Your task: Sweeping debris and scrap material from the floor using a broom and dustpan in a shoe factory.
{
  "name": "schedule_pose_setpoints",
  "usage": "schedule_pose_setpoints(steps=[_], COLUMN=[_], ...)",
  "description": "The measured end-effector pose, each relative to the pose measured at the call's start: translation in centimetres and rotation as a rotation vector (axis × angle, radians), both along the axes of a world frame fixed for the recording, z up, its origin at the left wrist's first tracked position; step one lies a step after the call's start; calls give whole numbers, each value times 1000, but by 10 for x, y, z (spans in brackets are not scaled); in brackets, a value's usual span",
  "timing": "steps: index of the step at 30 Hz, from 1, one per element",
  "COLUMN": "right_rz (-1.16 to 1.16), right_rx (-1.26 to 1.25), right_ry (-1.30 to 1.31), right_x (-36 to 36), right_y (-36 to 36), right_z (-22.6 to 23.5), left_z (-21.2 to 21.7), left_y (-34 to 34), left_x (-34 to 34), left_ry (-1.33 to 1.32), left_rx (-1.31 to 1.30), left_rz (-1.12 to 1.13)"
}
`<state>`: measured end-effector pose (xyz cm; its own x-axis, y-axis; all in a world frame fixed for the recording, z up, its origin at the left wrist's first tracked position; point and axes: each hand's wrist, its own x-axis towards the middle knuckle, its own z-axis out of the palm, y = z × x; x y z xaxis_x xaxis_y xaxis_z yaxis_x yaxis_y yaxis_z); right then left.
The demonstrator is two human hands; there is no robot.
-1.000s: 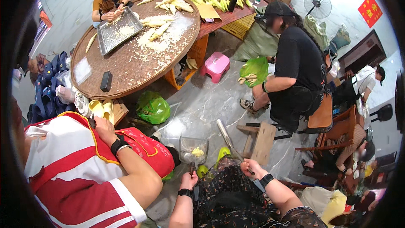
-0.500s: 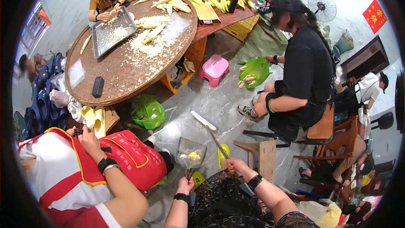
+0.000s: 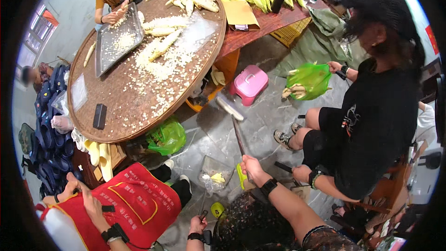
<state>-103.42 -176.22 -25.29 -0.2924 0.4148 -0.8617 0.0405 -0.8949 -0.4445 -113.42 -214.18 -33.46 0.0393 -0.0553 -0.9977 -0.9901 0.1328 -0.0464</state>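
Observation:
My right hand (image 3: 253, 169) is closed around the dark handle of a broom (image 3: 231, 107). Its long, pale head is slightly blurred and lies on the grey floor between the round tray's edge and a pink stool. Low in the view, my left hand (image 3: 198, 224) grips the handle of a dustpan (image 3: 209, 165). That grey, see-through pan rests on the floor in front of me, with yellowish-white scraps (image 3: 217, 177) inside it. A yellow-green slipper (image 3: 241, 176) lies just right of the pan, and a round yellow-green one (image 3: 217, 209) is closer to me.
A large round woven tray (image 3: 116, 116) holds corn cobs and loose kernels. The pink stool (image 3: 251, 82) stands beyond the broom; a green bag (image 3: 167, 135) sits below the tray. On my right, a person in black (image 3: 381, 125) holds another green bag (image 3: 310, 80). A red-aproned person (image 3: 139, 204) is at left.
My right hand and the broom have moved forward, bringing the broom head nearer the pink stool. My left hand sits lower. The person in black has risen and come closer, lifting the green bag.

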Motion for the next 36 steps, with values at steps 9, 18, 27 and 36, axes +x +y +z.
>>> schedule_pose_setpoints(steps=[9,18,27,36], right_rz=[-218,88,842,1122], right_rx=[27,404,767,580], right_ry=[81,-30,-958,-819], right_x=[-6,-21,-53,91], right_y=[105,265,254,86], right_z=[-23,-118,-205,-126], left_z=[-30,-6,14,-1], left_y=[-30,7,10,10], left_x=[8,26,53,49], left_ry=[-10,32,101,25], left_rx=[-72,-94,-41,-98], left_rz=[174,114,35,191])
